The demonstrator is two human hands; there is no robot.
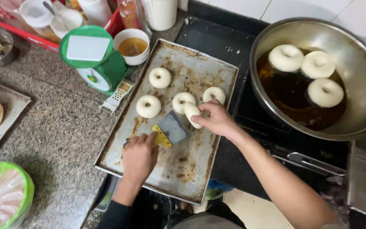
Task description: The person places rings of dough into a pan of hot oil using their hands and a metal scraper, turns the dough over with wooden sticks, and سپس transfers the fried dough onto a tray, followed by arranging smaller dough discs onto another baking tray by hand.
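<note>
Doughnut ring (191, 113), raw and soft, sits at frame centre in the right hand (217, 121) just off the scraper (170, 130) gripped by the left hand (138, 157); supporting it loosely should keep its shape above the baking tray (191, 178).

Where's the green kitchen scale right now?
The green kitchen scale stands on the stone counter, upper left in the head view, just left of the baking tray and beside a white cup.

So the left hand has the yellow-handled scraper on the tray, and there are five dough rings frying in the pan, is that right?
Not quite. The head view shows three dough rings in the pan, not five. The left hand does hold the yellow-handled scraper on the tray.
</note>
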